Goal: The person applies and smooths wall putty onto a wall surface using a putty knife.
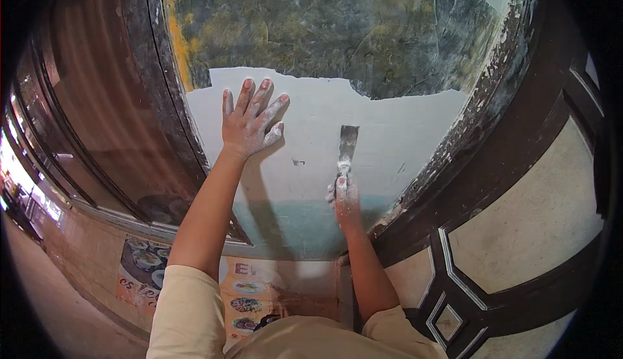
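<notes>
My left hand (252,119) lies open with fingers spread on a white coated wall panel (298,164), near the coating's ragged upper edge, its fingertips dusted white. Above that edge the panel (344,22) is mottled dark grey-green, with a yellow streak at the left. My right hand (345,200) grips a putty knife (348,142) by its white-smeared handle, the metal blade pointing up against the white area, lower and to the right of my left hand. The panel fades to pale blue-green near its bottom.
Brown glazed panels (117,112) with dark frames flank the left side. A dark paneled door (519,210) with pale insets stands at the right, beside a flaking frame edge (474,99). Printed posters (139,268) with food pictures lie low at the left and middle.
</notes>
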The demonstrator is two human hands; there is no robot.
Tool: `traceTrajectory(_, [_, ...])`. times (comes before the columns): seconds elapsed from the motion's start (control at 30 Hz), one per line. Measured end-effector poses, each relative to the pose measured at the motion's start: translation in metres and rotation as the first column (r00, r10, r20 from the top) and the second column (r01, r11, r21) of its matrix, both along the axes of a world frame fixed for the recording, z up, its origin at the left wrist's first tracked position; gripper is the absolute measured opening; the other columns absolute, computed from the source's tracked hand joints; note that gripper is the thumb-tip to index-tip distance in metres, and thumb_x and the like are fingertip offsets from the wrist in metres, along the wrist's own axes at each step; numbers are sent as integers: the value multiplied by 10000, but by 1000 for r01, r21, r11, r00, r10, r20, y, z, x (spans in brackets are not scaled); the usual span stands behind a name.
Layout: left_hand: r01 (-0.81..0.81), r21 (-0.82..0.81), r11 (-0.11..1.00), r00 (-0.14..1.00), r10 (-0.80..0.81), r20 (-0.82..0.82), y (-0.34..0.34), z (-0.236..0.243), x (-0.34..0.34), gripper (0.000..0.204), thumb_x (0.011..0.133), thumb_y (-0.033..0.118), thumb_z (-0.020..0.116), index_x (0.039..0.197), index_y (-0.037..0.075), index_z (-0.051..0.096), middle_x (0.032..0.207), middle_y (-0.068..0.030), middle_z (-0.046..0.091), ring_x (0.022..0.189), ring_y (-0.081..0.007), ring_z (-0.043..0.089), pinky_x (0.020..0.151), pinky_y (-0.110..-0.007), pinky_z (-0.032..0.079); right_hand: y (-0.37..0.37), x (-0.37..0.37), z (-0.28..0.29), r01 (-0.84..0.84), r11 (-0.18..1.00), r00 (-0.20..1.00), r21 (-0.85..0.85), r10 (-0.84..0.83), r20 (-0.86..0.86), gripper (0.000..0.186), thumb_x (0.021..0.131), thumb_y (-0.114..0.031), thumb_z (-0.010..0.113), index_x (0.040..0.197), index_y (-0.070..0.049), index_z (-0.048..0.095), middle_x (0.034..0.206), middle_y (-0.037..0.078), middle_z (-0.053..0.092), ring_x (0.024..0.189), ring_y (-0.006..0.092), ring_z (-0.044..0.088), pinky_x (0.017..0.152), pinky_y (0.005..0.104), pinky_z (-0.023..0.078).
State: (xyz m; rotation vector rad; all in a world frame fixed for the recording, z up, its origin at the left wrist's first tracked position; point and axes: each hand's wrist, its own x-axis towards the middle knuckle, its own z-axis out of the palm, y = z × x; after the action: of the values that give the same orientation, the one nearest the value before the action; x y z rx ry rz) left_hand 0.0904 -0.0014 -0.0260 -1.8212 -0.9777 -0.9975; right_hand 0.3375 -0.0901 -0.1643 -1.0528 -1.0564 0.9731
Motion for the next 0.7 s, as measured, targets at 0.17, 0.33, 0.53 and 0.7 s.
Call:
traceTrajectory(0.17, [-28, -36, 999, 1000, 28, -8, -2, -1, -6, 576, 729, 442, 638, 1291, 350, 553, 1505, -47, 347, 1436, -306, 193, 1072, -653, 138, 1, -4, 87, 170, 975, 964, 142, -195, 180, 313, 963, -333, 503, 991, -26, 557, 691, 52, 595, 556, 118, 571, 501, 280, 456])
traceTrajectory(0.33, [0, -8, 1000, 1000, 0, 5, 0, 2, 1, 575, 738, 442, 631, 1298, 348, 545, 1502, -49, 350, 1434, -312, 198, 1068, -656, 148, -5, 13, 30, 167, 981, 964, 100, -184, 194, 349, 937, -374, 548, 994, -29, 559, 671, 39, 569, 512, 113, 530, 492, 277, 442])
traceTrajectory(0.53, [-6, -39, 999, 1000, 6, -2, -1, 0, 1, 571, 736, 436, 642, 1291, 341, 548, 1505, -56, 344, 1431, -320, 199, 1067, -655, 150, -11, 14, 18, 135, 990, 985, 47, -139, 105, 310, 953, -313, 517, 1065, -25, 534, 700, 35, 540, 492, 97, 488, 470, 262, 421])
traceTrajectory(0.7, [2, 0, 1000, 1000, -2, -11, 1, 0, -5, 557, 738, 426, 645, 1279, 323, 560, 1502, -70, 348, 1435, -322, 187, 1070, -652, 134, -24, 4, 84, 128, 981, 979, 144, -148, 140, 349, 955, -269, 517, 1182, -4, 507, 705, 34, 548, 503, 79, 485, 474, 242, 412])
